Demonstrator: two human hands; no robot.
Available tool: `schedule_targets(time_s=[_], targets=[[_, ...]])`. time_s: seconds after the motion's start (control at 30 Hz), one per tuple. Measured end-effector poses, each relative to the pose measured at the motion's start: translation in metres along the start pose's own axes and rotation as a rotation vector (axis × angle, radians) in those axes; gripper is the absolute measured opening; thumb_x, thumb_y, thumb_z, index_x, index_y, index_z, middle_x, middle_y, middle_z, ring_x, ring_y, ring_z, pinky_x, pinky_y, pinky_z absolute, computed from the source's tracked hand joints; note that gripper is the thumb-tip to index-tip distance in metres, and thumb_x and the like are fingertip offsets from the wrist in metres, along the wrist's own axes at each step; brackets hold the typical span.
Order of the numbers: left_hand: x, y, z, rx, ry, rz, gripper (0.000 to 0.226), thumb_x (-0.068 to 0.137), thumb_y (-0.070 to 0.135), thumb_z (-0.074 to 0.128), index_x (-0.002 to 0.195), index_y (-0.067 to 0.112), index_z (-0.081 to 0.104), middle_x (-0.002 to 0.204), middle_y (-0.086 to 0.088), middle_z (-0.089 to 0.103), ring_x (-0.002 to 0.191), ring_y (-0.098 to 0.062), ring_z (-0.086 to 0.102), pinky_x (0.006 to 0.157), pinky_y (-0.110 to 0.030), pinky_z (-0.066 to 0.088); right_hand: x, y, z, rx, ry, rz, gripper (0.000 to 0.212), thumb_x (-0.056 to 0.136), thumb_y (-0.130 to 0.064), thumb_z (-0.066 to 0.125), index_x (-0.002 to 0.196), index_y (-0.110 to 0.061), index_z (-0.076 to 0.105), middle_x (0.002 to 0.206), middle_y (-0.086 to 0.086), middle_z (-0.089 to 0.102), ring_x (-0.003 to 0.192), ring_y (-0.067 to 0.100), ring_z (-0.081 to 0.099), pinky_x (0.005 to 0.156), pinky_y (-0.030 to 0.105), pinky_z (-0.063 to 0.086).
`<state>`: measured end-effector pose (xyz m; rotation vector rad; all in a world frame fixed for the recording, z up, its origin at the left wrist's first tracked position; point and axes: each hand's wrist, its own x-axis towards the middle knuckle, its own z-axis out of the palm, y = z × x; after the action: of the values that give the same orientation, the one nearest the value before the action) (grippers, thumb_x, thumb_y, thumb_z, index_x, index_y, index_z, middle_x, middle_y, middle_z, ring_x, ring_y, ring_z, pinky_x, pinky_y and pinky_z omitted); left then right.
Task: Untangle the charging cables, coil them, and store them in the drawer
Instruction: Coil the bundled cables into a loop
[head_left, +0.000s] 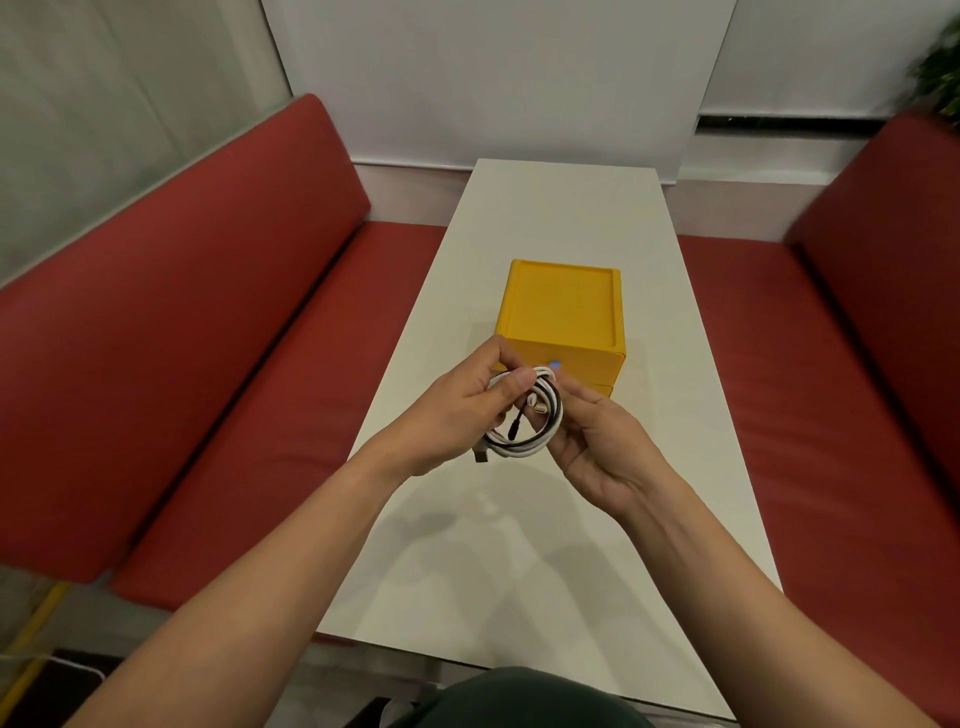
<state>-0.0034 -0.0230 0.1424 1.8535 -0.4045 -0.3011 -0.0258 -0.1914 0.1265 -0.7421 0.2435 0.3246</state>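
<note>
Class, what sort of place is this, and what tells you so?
Probably a booth-style seating nook, perhaps in a café or break room: red padded benches flank a narrow white table against a white wall.

We see a long white bench (571, 218) running away from us toward a white wall (493, 78). Left of the bench, a red cushioned seat (270, 415) lies along its edge, with a red backrest (171, 312) rising behind it. Right of the bench is a matching red seat (753, 389) with its own backrest (893, 260). Beyond the left backrest, a pale frosted pane (104, 130) fills that side. Past the bench's far right corner, a dark slot (779, 124) runs along the wall, and blurred green leaves (940, 67) show above it. Below the bench's near left corner, a yellow strip (39, 639) crosses the floor (104, 608). Soft light leaves faint shadows on the bench top.
</note>
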Motion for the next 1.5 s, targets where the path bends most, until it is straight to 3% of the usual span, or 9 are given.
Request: schedule_targets(time_s=[0.23,0.5,0.63,0.8,0.9,1.0,1.17,1.37,1.5], targets=[[0.002,0.001,0.004,-0.238,-0.003,-0.061,0.014,0.11,0.029,0.047,0.099,0.02,0.049,0.076,0.011,0.06,0.055,-0.005,0.041,0.052,-0.021,0.03,0.001,0.0,-0.002,0.078,-0.023,0.028,0.03,0.085,-0.005,0.064,0.113,0.003,0.071,0.103,0.021,0.075,0.083,0.021,0.078,0.072,0.024,0.064],[0.0,-0.004,0.001,-0.184,-0.002,-0.091,0.015,0.109,0.031,0.049,0.098,0.021,0.05,0.066,0.009,0.055,0.053,-0.005,0.041,0.046,-0.016,0.036,0.001,0.003,-0.006,-0.062,-0.042,0.102,0.026,0.101,-0.002,0.054,0.121,0.0,0.07,0.106,0.019,0.075,0.085,0.022,0.076,0.08,0.03,0.064],[0.004,0.003,0.004,-0.188,0.007,-0.065,0.013,0.11,0.027,0.048,0.099,0.02,0.05,0.072,0.006,0.059,0.054,-0.004,0.042,0.047,-0.014,0.035,-0.002,0.002,-0.001,0.065,-0.061,0.079,0.022,0.09,-0.005,0.061,0.11,-0.001,0.07,0.091,0.015,0.076,0.073,0.016,0.077,0.063,0.023,0.063],[0.005,0.0,0.008,-0.11,-0.013,-0.06,0.012,0.109,0.029,0.049,0.099,0.023,0.049,0.077,-0.002,0.059,0.056,-0.008,0.04,0.046,-0.018,0.03,-0.002,0.009,-0.002,0.227,-0.023,0.073,0.024,0.079,-0.005,0.063,0.095,0.005,0.077,0.09,0.018,0.077,0.067,0.015,0.076,0.062,0.023,0.063],[0.004,-0.002,0.01,-0.041,-0.015,-0.056,0.013,0.109,0.03,0.049,0.099,0.021,0.05,0.073,0.003,0.063,0.056,-0.008,0.045,0.047,-0.014,0.035,0.001,0.011,-0.008,0.144,-0.014,0.096,0.022,0.089,-0.002,0.06,0.105,0.005,0.073,0.093,0.017,0.077,0.069,0.014,0.076,0.064,0.022,0.063],[0.004,-0.002,0.008,-0.034,-0.018,-0.037,0.013,0.109,0.029,0.048,0.101,0.02,0.049,0.068,0.006,0.065,0.053,-0.004,0.053,0.051,-0.015,0.04,0.002,0.007,-0.016,-0.064,-0.051,0.099,0.03,0.095,-0.01,0.062,0.122,0.004,0.067,0.107,0.017,0.074,0.086,0.021,0.075,0.079,0.03,0.064],[0.008,-0.002,-0.001,0.025,0.035,0.014,0.012,0.109,0.031,0.05,0.1,0.022,0.051,0.067,0.009,0.06,0.056,-0.005,0.048,0.055,-0.019,0.043,-0.001,-0.002,-0.018,-0.291,-0.102,0.105,0.024,0.095,-0.032,0.062,0.11,-0.02,0.076,0.104,0.003,0.076,0.095,0.016,0.068,0.083,0.034,0.052],[0.011,0.003,-0.003,0.058,0.057,0.046,0.014,0.109,0.031,0.049,0.105,0.017,0.051,0.06,0.015,0.056,0.055,-0.003,0.048,0.059,-0.024,0.045,-0.002,-0.013,-0.024,-0.254,-0.214,0.068,0.035,0.098,-0.015,0.052,0.126,-0.008,0.07,0.115,0.012,0.073,0.105,0.026,0.069,0.092,0.042,0.054],[0.009,0.01,-0.001,-0.025,0.022,0.107,0.011,0.109,0.029,0.049,0.103,0.021,0.052,0.067,0.009,0.054,0.059,-0.009,0.046,0.058,-0.027,0.045,-0.001,-0.018,-0.022,-0.327,-0.224,-0.008,0.031,0.093,-0.01,0.057,0.114,-0.013,0.079,0.111,0.012,0.076,0.099,0.026,0.075,0.086,0.039,0.062]])
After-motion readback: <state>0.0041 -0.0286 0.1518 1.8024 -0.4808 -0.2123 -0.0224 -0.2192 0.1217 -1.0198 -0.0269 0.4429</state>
